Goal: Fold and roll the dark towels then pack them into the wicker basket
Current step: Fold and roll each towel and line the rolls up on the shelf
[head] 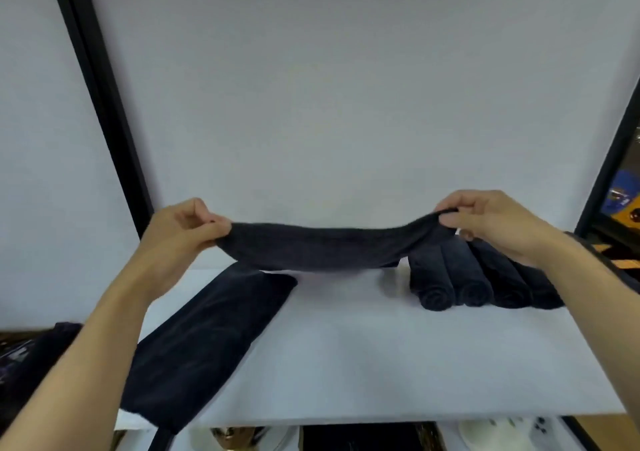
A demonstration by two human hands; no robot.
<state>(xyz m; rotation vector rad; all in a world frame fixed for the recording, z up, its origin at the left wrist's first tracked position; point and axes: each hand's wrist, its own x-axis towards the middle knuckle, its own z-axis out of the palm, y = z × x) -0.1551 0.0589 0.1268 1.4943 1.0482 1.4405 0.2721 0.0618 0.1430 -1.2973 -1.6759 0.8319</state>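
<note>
I hold a dark towel (322,246) stretched in the air above the white table (363,353). My left hand (180,232) pinches its left end and my right hand (491,222) pinches its right end; the middle sags slightly. A second dark towel (204,343) lies flat and folded long on the table's left side, its near end hanging over the front edge. Several rolled dark towels (474,277) lie side by side at the back right, partly behind my right hand. No wicker basket is in view.
A white wall (329,86) with black frame bars (100,104) stands behind the table. A dark heap (31,357) sits at the left beyond the table. Below the front edge are blurred objects (367,438) on a lower level.
</note>
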